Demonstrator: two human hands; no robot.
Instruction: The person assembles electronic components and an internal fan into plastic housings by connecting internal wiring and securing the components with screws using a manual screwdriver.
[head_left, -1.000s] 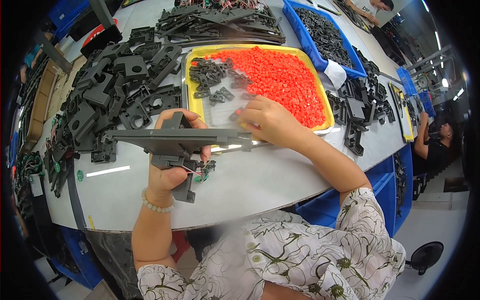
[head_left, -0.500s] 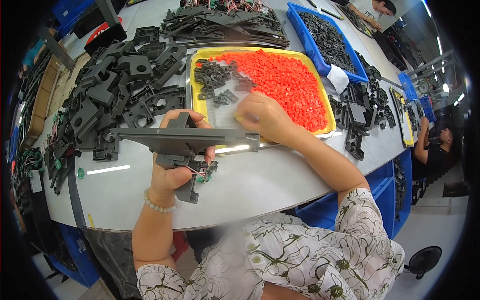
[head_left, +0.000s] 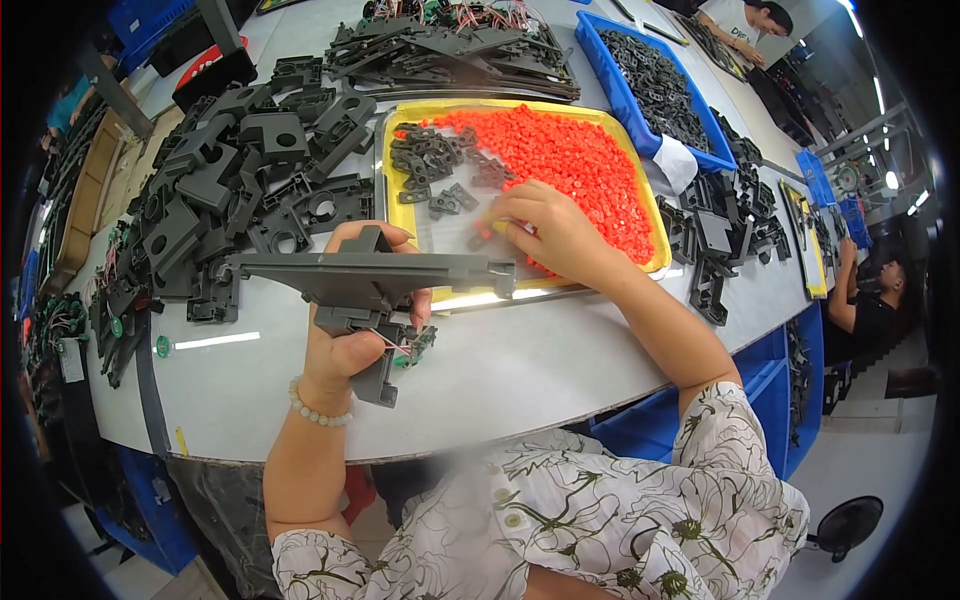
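Note:
My left hand [head_left: 345, 350] grips a long grey plastic part [head_left: 370, 270] with a bracket and thin wires hanging under it, held level above the table's front edge. My right hand [head_left: 550, 228] reaches into the yellow tray [head_left: 655, 230]. Its fingertips are curled down where small dark grey pieces [head_left: 430, 160] meet the heap of small orange pieces [head_left: 565, 150]. What the fingertips hold is hidden.
A pile of large dark grey plastic parts [head_left: 240, 170] covers the table's left. A blue bin [head_left: 600, 60] of small dark parts stands behind the tray, with more dark parts [head_left: 710, 240] at the right. Other people [head_left: 870, 300] work nearby.
My right hand has moved from beside the grey part forward into the yellow tray. My left hand keeps hold of the grey part, nearly in place.

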